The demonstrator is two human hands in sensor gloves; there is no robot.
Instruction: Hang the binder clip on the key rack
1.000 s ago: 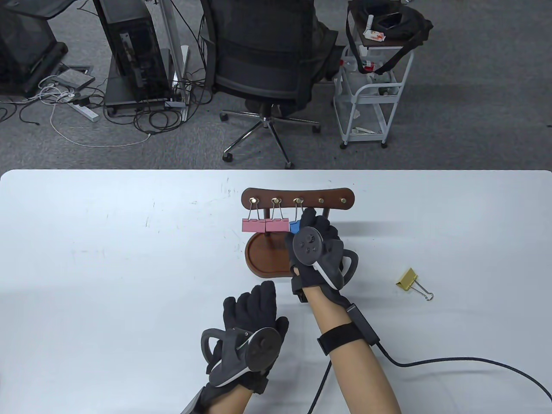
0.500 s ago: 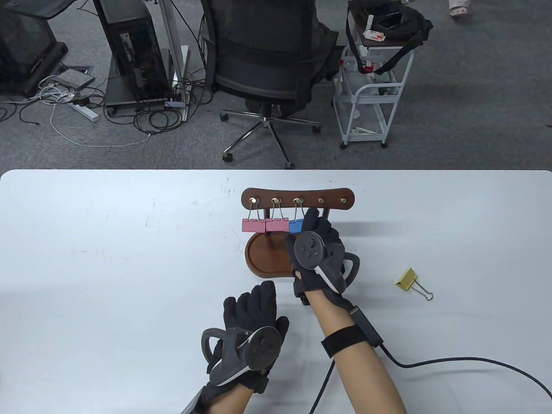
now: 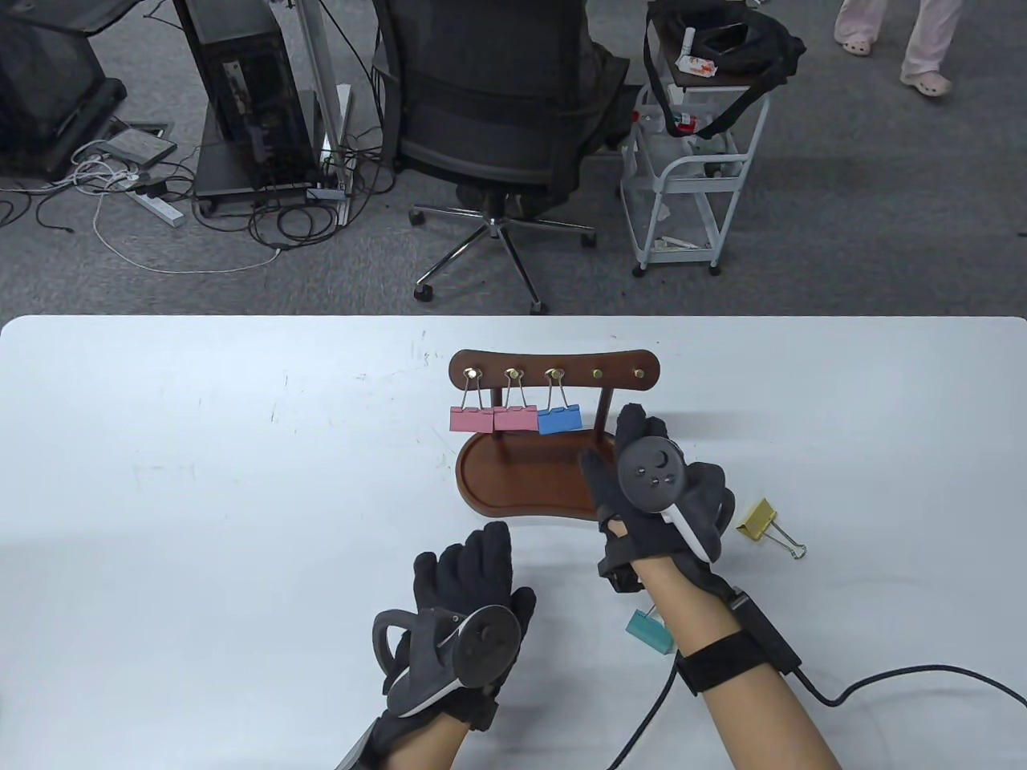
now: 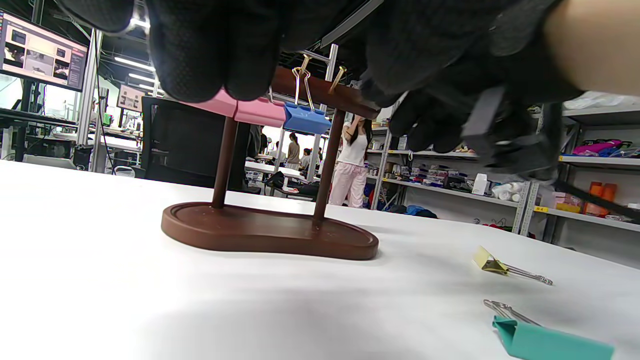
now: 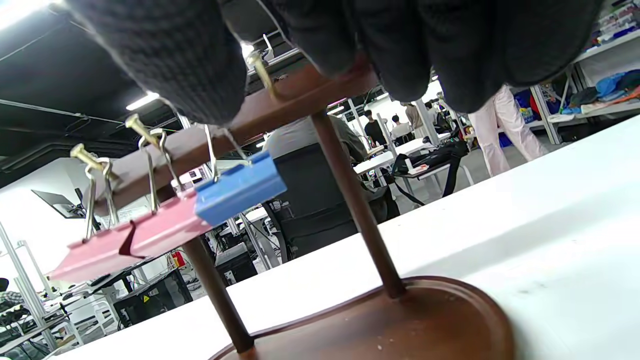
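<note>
Just right of frame centre in the table view, your right hand (image 3: pixel 654 497) hovers over the key rack (image 3: pixel 554 370) base, fingers loosely extended, gripping nothing. At lower centre your left hand (image 3: pixel 465 609) rests flat, fingers together. The blue binder clip (image 3: pixel 559 420) hangs on the third hook beside two pink clips (image 3: pixel 493 419); yellow clip (image 3: pixel 758 520) and teal clip (image 3: pixel 650 631) lie right of the base.
</note>
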